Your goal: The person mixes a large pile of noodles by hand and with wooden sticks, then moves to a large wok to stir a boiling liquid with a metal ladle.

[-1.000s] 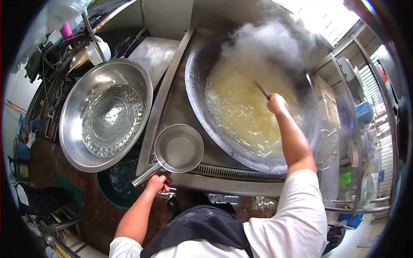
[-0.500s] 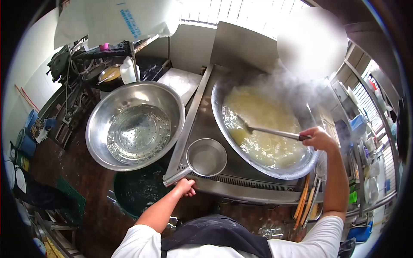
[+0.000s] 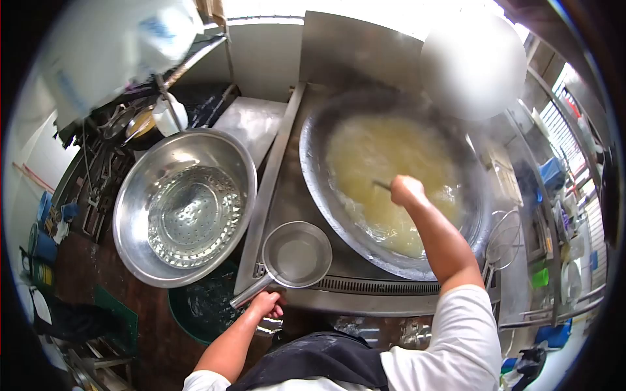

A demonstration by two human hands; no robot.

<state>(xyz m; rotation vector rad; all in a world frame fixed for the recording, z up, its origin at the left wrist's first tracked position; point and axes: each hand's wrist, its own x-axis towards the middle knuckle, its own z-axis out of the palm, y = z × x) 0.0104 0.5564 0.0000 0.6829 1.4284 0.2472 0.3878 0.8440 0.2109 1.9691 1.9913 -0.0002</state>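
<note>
My right hand (image 3: 407, 190) is closed around the handle of a long-handled metal utensil (image 3: 382, 185), over the middle of a large wok (image 3: 313, 171). The utensil's head is hidden in the cloudy yellowish liquid (image 3: 365, 146), which steams. My left hand (image 3: 268, 304) has curled fingers and sits at the stove's front edge, just below the handle of a metal saucepan (image 3: 297, 255). Whether those fingers grip anything, I cannot tell. The saucepan rests on the steel stovetop beside the wok. Left of it stands a big steel basin (image 3: 134, 251) with a perforated metal colander (image 3: 193, 212) inside.
A dark green tub (image 3: 189, 313) is on the floor below the basin. A wire skimmer (image 3: 503, 240) lies right of the wok. At the back left are a white plastic jug (image 3: 171, 115) and a pan (image 3: 140, 122). Shelves with kitchenware line the right wall.
My right hand has moved left with the utensil, from the wok's right rim to over its middle. The view has shifted; my left hand stays by the saucepan handle.
</note>
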